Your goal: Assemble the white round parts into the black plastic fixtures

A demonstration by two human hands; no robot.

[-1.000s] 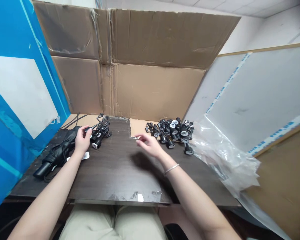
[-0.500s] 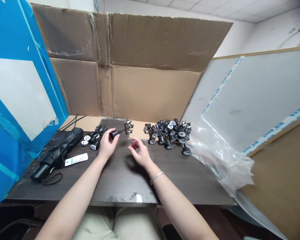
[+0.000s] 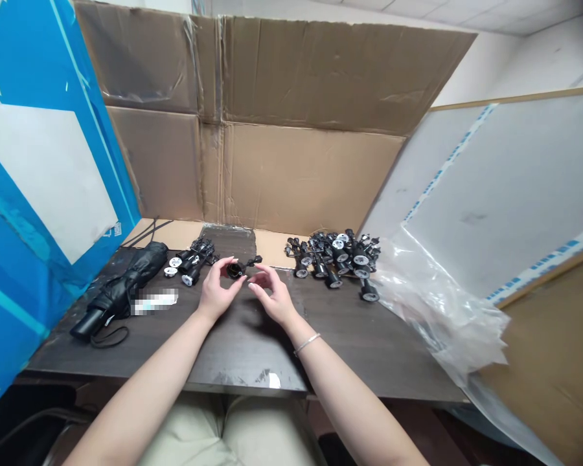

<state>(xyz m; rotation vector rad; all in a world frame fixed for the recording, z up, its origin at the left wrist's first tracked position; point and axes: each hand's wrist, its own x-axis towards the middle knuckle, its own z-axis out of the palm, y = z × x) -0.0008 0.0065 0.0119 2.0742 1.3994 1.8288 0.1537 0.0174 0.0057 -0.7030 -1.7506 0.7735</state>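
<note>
My left hand (image 3: 217, 292) grips a small black cup-shaped part (image 3: 234, 270) between thumb and fingers, its hollow end turned toward me. A short cord with small black plug-like ends (image 3: 253, 261) sticks out behind it to the right. Close beside them is my right hand (image 3: 273, 298), fingers curved and apart; whether its fingertips touch the part cannot be made out. Similar black parts lie in a small pile (image 3: 199, 254) left of my hands, some with white ends. A larger pile (image 3: 341, 259) of them is on the right.
On the dark table (image 3: 359, 349), a folded black umbrella (image 3: 121, 288) lies at the left near a blurred white tag (image 3: 155, 301). White round caps (image 3: 170, 272) sit by the small pile. Cardboard (image 3: 311, 175) stands behind; crumpled clear plastic (image 3: 447, 310) covers the right edge.
The black part has turned so its hollow end faces me, and its plug ends have come nearer. My two hands are closer together. The view has shifted slightly.
</note>
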